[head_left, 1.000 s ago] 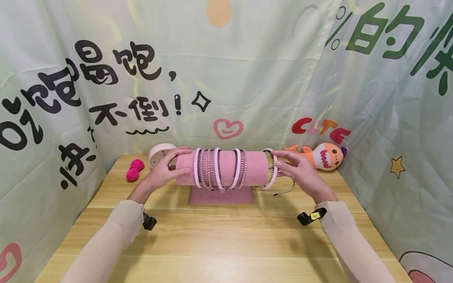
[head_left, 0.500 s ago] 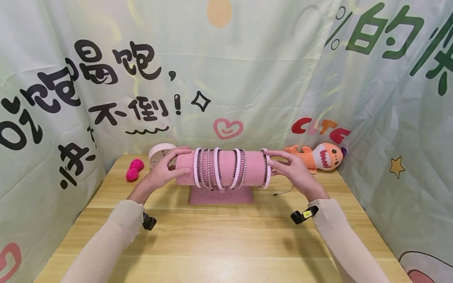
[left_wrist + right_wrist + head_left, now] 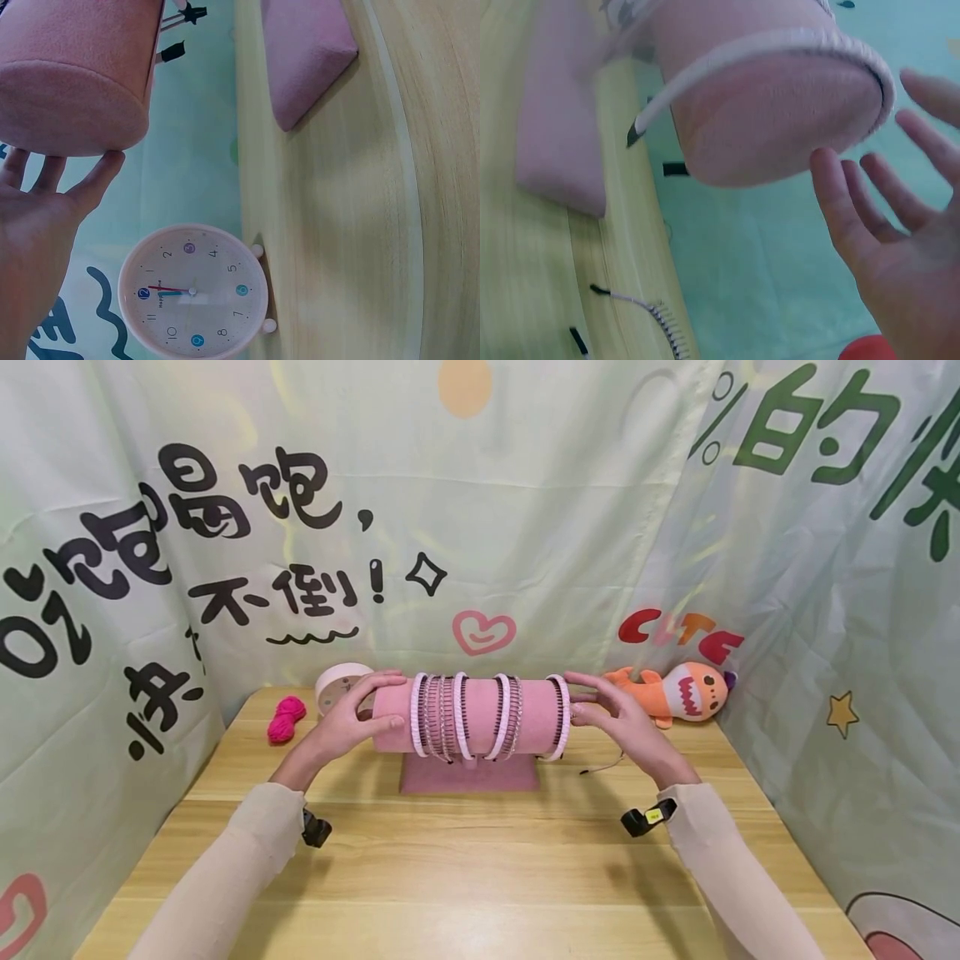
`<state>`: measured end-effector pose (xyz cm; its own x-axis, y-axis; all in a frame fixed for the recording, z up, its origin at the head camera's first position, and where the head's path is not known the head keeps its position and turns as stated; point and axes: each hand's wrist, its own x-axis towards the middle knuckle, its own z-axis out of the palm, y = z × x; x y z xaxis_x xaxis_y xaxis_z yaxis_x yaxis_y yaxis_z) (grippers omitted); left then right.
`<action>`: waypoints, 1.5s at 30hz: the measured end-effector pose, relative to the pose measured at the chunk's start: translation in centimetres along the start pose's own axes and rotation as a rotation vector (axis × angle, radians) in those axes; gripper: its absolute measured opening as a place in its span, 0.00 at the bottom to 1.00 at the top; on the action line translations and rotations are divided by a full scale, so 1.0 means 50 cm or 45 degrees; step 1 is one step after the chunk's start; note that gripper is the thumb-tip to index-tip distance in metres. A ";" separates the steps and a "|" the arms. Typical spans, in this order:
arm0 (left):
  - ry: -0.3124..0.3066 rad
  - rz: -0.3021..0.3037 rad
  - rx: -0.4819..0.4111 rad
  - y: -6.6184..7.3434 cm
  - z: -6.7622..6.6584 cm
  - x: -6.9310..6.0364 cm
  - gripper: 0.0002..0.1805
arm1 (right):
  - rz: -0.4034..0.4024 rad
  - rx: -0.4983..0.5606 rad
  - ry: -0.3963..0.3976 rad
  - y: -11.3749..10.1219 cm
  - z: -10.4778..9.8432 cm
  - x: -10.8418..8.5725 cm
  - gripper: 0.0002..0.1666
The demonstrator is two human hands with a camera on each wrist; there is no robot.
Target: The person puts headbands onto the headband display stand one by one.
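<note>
A pink, velvety headband stand (image 3: 543, 718) has a horizontal roll above a flat base. Several headbands with dark comb teeth hang over the roll, some white and some thin and beaded. My left hand (image 3: 347, 717) grips the roll's left end, thumb in front and fingers on top. A white headband (image 3: 559, 718) sits near the right end of the roll, its rim (image 3: 840, 43) close to the end face. My right hand (image 3: 618, 718) is just right of it. In the right wrist view its fingers (image 3: 832, 187) are spread and look apart from the headband.
A pale pink clock (image 3: 195, 296) stands behind my left hand. A bright pink yarn skein (image 3: 286, 720) lies at the table's left. An orange plush toy (image 3: 686, 692) rests at the back right. One thin toothed headband (image 3: 666, 326) lies on the wooden table (image 3: 480, 868).
My right hand has slid the white headband leftward onto the roll's right end and has released it. A yellowish patch seen inside it is gone from view. The left hand has stayed put.
</note>
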<state>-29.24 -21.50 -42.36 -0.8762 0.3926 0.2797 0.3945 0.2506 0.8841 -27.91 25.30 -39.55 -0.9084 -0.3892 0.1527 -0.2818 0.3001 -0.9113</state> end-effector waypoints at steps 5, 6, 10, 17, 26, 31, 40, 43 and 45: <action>0.003 -0.005 -0.004 0.003 0.000 0.000 0.34 | -0.028 -0.031 -0.097 0.003 -0.006 -0.002 0.36; 0.004 -0.005 -0.003 0.004 0.000 0.000 0.34 | -0.036 -0.039 -0.111 0.003 -0.006 -0.001 0.36; 0.004 -0.004 0.007 0.004 0.001 0.001 0.34 | -0.065 -0.053 -0.132 0.001 0.000 0.007 0.35; 0.006 0.009 0.015 0.000 0.001 0.002 0.34 | -0.027 -0.021 -0.152 -0.012 0.016 0.020 0.35; 0.006 0.009 0.011 -0.004 0.001 0.001 0.34 | -0.083 -0.088 -0.135 -0.020 0.040 0.035 0.34; 0.008 0.006 0.007 -0.003 0.001 0.001 0.34 | -0.109 -0.115 -0.115 -0.023 0.051 0.041 0.34; 0.012 0.004 0.008 0.000 0.003 0.002 0.34 | -0.169 -0.130 -0.105 -0.027 0.064 0.044 0.32; 0.015 0.006 0.010 0.000 0.002 0.002 0.34 | -0.174 -0.133 -0.098 -0.027 0.067 0.045 0.32; 0.016 0.008 0.014 -0.001 0.002 0.001 0.34 | -0.177 -0.125 -0.092 -0.029 0.070 0.046 0.32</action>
<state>-29.30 -21.41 -42.43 -0.8771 0.3830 0.2899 0.4028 0.2579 0.8782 -28.50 20.94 -39.22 -0.8349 -0.4937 0.2434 -0.4351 0.3211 -0.8412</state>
